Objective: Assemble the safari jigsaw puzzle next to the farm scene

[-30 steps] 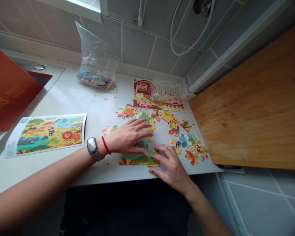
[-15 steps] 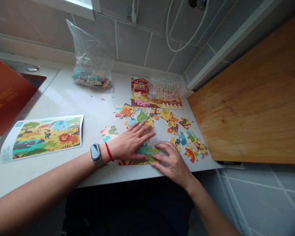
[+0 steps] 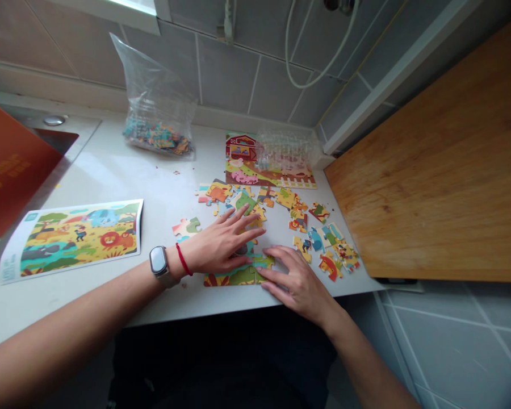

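Note:
Several jigsaw pieces form a joined strip (image 3: 242,276) near the counter's front edge, green and yellow in colour. My left hand (image 3: 221,241) spreads its fingers over the strip's upper part and hides some pieces there. At the strip's right end, my right hand (image 3: 292,275) rests its fingertips on the edge, fingers apart. Loose puzzle pieces (image 3: 219,191) lie beyond my left hand, and more loose pieces (image 3: 323,237) are scattered right of my right hand. A piece with pink and green (image 3: 187,226) sits above my left wrist.
A printed picture sheet (image 3: 83,236) of animals lies at left. Behind stands a clear bag of pieces (image 3: 159,133). A farm puzzle (image 3: 241,165) lies at the back, partly under clear plastic packaging (image 3: 287,149). An orange box (image 3: 17,170) is far left; a wooden panel (image 3: 434,170) borders the right.
My left hand has lifted and shifted slightly left, uncovering more of the joined strip. My right hand stays at the strip's right end.

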Demonstrator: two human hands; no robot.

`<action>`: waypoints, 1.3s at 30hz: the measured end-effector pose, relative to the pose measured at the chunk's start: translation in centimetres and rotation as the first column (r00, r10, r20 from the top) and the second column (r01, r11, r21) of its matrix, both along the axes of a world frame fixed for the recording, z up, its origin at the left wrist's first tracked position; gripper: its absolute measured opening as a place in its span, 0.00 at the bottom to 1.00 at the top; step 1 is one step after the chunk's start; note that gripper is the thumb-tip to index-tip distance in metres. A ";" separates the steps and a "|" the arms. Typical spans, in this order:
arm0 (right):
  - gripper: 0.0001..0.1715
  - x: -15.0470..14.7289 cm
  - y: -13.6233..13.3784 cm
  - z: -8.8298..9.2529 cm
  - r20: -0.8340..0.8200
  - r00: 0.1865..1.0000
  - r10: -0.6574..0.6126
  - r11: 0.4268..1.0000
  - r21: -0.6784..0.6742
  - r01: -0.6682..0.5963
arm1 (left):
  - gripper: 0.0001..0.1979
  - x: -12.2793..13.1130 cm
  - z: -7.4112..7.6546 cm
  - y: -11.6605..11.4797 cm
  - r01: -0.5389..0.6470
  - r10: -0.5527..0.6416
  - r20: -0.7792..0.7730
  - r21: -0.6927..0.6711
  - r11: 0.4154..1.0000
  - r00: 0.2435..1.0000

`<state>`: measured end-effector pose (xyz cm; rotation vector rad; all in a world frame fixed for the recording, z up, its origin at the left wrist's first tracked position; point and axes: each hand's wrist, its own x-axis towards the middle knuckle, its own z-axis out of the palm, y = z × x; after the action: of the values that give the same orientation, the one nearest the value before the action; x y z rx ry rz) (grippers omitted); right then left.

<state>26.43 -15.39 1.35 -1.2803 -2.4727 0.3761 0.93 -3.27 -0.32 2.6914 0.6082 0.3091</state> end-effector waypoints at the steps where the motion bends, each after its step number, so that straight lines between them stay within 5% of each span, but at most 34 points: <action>1: 0.16 0.0 0.0 0.0 0.009 1.000 0.007 1.000 0.000 -0.007 | 0.33 0.0 -0.1 -0.1 0.010 -0.010 -0.002 -0.003 1.000 1.000; 15: 0.15 -0.5 0.5 1.3 0.087 0.995 0.048 0.998 -0.036 -0.045 | 0.33 -0.1 -0.9 0.1 -0.035 0.036 0.012 -0.036 0.999 0.999; 24: 0.16 -0.1 -1.3 0.8 0.015 0.997 -0.071 0.997 0.021 0.070 | 0.36 -0.1 -0.6 0.2 -0.054 0.053 -0.035 -0.023 0.998 0.998; 27: 0.15 1.6 -1.3 0.6 -0.119 0.965 -0.232 0.966 0.087 0.243 | 0.37 -0.1 -0.7 0.2 -0.077 0.076 -0.048 -0.024 0.997 0.996; 30: 0.13 4.2 -0.8 0.6 -0.273 0.811 -0.517 0.820 0.113 0.561 | 0.37 -0.2 -0.7 0.2 -0.083 0.082 -0.059 -0.020 0.996 0.995; 32: 0.14 5.9 -0.4 0.7 -0.242 0.764 -0.598 0.778 0.056 0.626 | 0.36 -0.1 -0.7 0.3 -0.075 0.074 -0.056 -0.018 0.997 0.996; 39: 0.31 7.8 0.6 1.5 0.075 0.912 -0.403 0.895 -0.174 0.410 | 0.30 -0.1 -0.3 0.2 -0.047 0.046 -0.025 -0.037 0.998 0.999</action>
<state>34.24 -14.81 2.88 -1.8487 -2.1546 0.4845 0.86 -3.02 -0.66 2.6521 0.6771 0.2756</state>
